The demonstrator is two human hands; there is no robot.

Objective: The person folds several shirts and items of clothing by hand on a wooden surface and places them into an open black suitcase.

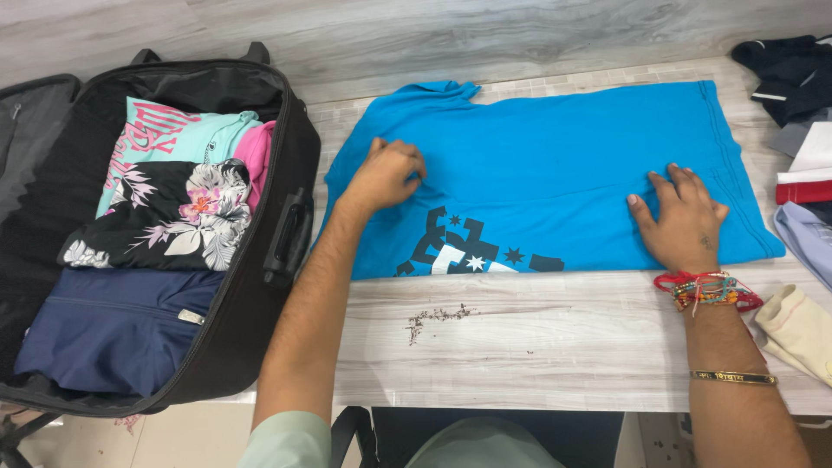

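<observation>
Currently pressing blue T-shirt (555,165) flat on table (537,347): left hand (386,176) pinching cloth near collar, right hand (685,221) lying spread near hem. Risking creases, likely from uneven pulling; open suitcase (295,225) just beside.

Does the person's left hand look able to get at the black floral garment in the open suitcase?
Probably yes: the left hand rests on the blue T-shirt beside the open black suitcase, and the black floral garment lies uncovered on top.

**What we could not see**

Our left hand (386,176) covered part of the blue shirt (555,165), whose print folded under. The frame's right edge cut off the clothes pile (802,95); the suitcase (290,165) ran off the left edge.
</observation>
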